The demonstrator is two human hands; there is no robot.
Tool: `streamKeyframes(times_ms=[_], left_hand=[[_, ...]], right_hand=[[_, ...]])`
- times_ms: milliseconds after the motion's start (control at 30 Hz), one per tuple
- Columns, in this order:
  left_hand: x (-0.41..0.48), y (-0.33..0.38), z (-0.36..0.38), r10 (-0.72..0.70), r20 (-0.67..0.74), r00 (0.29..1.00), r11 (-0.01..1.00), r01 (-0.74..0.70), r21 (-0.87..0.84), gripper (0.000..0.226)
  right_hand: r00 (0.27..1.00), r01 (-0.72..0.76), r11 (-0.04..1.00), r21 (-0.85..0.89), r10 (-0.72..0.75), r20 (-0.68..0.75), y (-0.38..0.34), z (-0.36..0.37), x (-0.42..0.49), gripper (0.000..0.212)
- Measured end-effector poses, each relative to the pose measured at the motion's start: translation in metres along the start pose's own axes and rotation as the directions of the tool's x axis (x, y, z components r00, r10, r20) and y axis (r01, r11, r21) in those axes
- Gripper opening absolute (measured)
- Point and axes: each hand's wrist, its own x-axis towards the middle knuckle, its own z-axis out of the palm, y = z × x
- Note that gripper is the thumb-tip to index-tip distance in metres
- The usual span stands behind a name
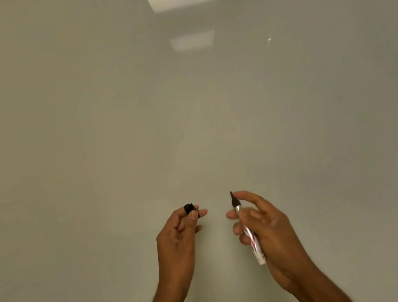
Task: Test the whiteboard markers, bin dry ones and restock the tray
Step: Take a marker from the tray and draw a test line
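The uncapped marker, tip up, is gripped by the right hand before the whiteboard; its black cap is pinched by the left hand. A faint stroke (judged from glare) could be misread as dry.

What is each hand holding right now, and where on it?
The left hand pinches the cap by its sides; the right hand grips the uncapped marker mid-barrel, tip up.
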Motion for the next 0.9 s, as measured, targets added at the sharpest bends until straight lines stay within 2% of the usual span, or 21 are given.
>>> streamKeyframes(times_ms=[67,167,233,300,367,400,500,633,733,800,900], left_hand=[[0.011,0.006,0.007,0.135,-0.017,0.991,0.987,-0.133,0.091,0.022],[0.033,0.008,0.013,0.293,-0.03,0.956,0.93,-0.278,0.238,0.037],[0.051,0.009,0.016,0.422,0.002,0.906,0.852,-0.398,0.339,0.031],[0.07,0.012,0.018,0.53,0.036,0.847,0.776,-0.501,0.384,0.023],[0.088,0.019,0.019,0.599,0.041,0.8,0.727,-0.565,0.39,0.019],[0.098,0.024,0.02,0.625,0.035,0.78,0.708,-0.585,0.396,0.017],[0.126,0.037,0.022,0.697,0.029,0.717,0.631,-0.632,0.45,0.014],[0.161,0.048,0.026,0.793,0.09,0.602,0.467,-0.696,0.545,0.018],[0.179,0.05,0.03,0.838,0.132,0.53,0.356,-0.713,0.605,0.027],[0.189,0.048,0.033,0.849,0.137,0.511,0.327,-0.711,0.622,0.031],[0.201,0.043,0.036,0.859,0.134,0.494,0.312,-0.713,0.628,0.036]], right_hand=[[0.999,0.044,0.99,0.131,-0.043,-0.01,-0.02,-0.003,0.01,0.025],[0.999,0.013,0.924,0.383,-0.03,0.038,-0.039,-0.011,0.025,0.032],[0.997,0.049,0.919,0.39,-0.07,0.038,-0.049,-0.015,0.033,0.033],[0.989,0.142,0.944,0.297,-0.149,0.002,-0.059,-0.015,0.04,0.034],[0.97,0.241,0.955,0.172,-0.239,-0.034,-0.068,-0.013,0.046,0.061],[0.956,0.293,0.95,0.111,-0.288,-0.057,-0.073,-0.01,0.049,0.064],[0.901,0.414,0.909,-0.037,-0.416,-0.122,-0.088,0.0,0.056,0.052],[0.815,0.516,0.814,-0.267,-0.562,-0.141,-0.102,0.012,0.067,0.038],[0.777,0.55,0.783,-0.291,-0.607,-0.166,-0.113,0.02,0.075,0.022],[0.741,0.574,0.748,-0.334,-0.648,-0.178,-0.116,0.022,0.084,0.014],[0.683,0.602,0.681,-0.417,-0.71,-0.173,-0.115,0.021,0.098,0.022]])
